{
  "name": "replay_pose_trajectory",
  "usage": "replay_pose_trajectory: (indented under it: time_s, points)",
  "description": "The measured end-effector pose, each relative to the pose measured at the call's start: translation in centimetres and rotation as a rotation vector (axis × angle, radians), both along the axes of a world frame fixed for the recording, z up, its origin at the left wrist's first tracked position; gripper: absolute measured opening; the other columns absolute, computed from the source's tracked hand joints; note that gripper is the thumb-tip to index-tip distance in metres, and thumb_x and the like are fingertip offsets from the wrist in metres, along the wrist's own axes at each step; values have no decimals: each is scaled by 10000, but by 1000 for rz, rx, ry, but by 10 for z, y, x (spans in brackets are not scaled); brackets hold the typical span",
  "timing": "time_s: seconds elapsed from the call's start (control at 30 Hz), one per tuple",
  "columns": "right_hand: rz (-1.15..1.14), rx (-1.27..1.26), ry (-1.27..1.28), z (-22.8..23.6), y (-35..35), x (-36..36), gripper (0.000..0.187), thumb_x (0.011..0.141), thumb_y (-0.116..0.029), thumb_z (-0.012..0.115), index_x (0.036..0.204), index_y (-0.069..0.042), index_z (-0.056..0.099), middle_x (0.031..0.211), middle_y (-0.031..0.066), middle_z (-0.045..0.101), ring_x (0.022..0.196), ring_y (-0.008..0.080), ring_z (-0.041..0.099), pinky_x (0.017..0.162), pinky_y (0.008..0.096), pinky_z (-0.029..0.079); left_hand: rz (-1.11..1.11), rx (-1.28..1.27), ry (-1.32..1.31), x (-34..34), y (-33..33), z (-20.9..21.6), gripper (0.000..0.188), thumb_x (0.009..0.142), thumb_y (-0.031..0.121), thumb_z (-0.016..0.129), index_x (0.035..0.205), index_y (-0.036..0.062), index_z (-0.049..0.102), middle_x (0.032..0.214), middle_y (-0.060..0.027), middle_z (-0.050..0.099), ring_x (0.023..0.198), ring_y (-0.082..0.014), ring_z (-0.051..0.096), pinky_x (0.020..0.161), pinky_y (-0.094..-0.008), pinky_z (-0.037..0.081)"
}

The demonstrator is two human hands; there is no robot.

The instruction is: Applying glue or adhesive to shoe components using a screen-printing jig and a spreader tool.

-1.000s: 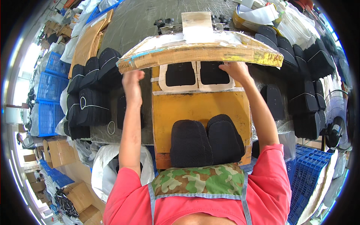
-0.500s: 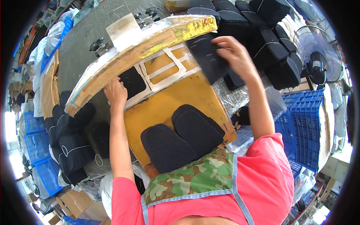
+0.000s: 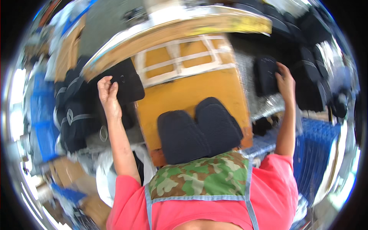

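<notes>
Table (image 3: 105,30), grey-topped, its bare surface seen at the far left; clear plastic sheet (image 3: 245,71) spread beside the board on the right. Board (image 3: 191,90), orange-yellow, darkened at its near corners, set in the middle between the two hands. Wooden frame (image 3: 184,27), pale-topped, marked with yellow at its right end, placed crosswise over the board's far end. Blue crates, two groups: left-hand crates (image 3: 44,122) stacked at the left; right-hand crates (image 3: 316,153) stacked near right. Black bundles, tied with pale bands: left bundles (image 3: 82,126) massed beyond the left hand, right bundles (image 3: 310,82) beyond the right hand. Camouflage apron (image 3: 199,180), edged in grey-blue, worn over a red shirt at the near side. White double template (image 3: 177,60), two openings, fixed flat on the far part of the board, yellow surface seen through both. Black pads, two piles, left pile (image 3: 182,136) and right pile (image 3: 218,126), laid side by side at the board's near edge. Left hand (image 3: 108,92), fingers curled, thumb set apart, placed against left black piece (image 3: 128,84), which is overlapped onto the board's left edge; whether it is pinched cannot be told. Right hand (image 3: 286,84), fingers bent at the right edge of right black piece (image 3: 265,76), which is located right of the board; grip blurred, cannot be told. White loop (image 3: 103,133), left of the board.
</notes>
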State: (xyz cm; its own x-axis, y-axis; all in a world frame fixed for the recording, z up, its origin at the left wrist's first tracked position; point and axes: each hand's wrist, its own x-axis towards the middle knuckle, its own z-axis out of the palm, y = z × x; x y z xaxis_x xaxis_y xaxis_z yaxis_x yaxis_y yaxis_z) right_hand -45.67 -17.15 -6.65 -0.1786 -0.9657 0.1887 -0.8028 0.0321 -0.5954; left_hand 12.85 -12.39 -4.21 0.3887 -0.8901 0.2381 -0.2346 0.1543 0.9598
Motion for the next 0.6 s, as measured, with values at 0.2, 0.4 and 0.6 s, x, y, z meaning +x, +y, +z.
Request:
replay_pose_trajectory:
  time_s: [0.2, 0.4, 0.6]
  points:
    - [27, -20, 274, -12, 0, -34, 391, 884, -80, 626, 1274, -72, 590, 1198, 147, 617, 1083, 277, 613, 926, 370, 480, 263, 74, 53, 66, 111, 20, 201, 882, -12, 612, 1056, 89, 623, 924, 65, 500, 892, -40, 465, 837, -198, 351]
    - [132, -111, 142, 39, 31, 57, 343, 879, -62, 649, 1221, -52, 615, 1088, 127, 624, 974, 239, 610, 879, 355, 483, 217, 180, 58, 81, 135, 8, 197, 897, -38, 557, 1054, 63, 621, 975, 14, 609, 907, -63, 551, 834, -207, 407]
    - [649, 203, -107, 87, 78, 165, 535, 717, -88, 761, 1221, -22, 592, 1113, 132, 604, 1011, 273, 595, 906, 365, 461, 269, 340, -537, 86, 109, -28, 217, 854, -49, 550, 1021, 73, 614, 1001, -28, 600, 950, -170, 556, 869, -306, 432]
